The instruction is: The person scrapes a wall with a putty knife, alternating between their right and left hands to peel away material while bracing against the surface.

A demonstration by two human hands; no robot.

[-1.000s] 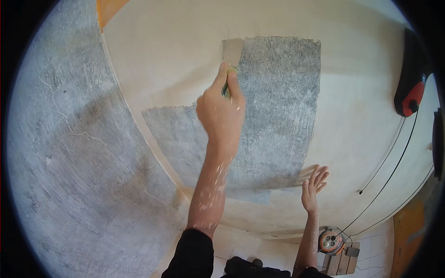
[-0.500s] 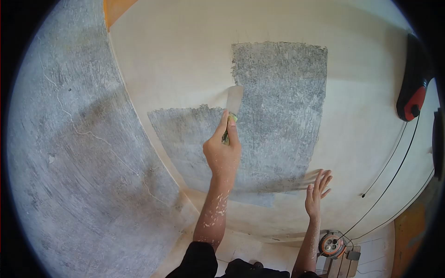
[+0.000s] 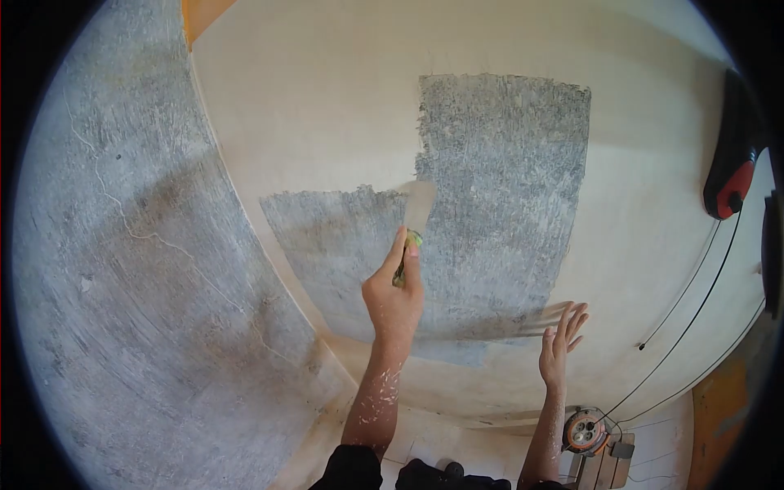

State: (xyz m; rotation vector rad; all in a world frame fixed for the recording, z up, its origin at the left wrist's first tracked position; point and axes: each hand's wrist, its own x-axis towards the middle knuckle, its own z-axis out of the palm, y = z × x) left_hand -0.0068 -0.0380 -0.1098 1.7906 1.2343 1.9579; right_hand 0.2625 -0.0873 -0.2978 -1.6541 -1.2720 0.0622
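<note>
My left hand is closed around the green-patterned handle of a scraper. Its broad blade lies close against the wall, at the inner corner where the cream coating meets the rough grey patch. Pale flakes speckle my left forearm. Lower and to the right, my right hand is open with fingers spread, near the lower right edge of the grey patch, and holds nothing.
At left stands a grey, scraped wall with a thin crack. A black and red device with cables sits at the upper right. An orange cable reel rests by a small wooden stool below.
My left hand has moved down with the scraper, its blade dropping from the cream edge to the corner of the grey patch. My right hand has stayed almost still.
</note>
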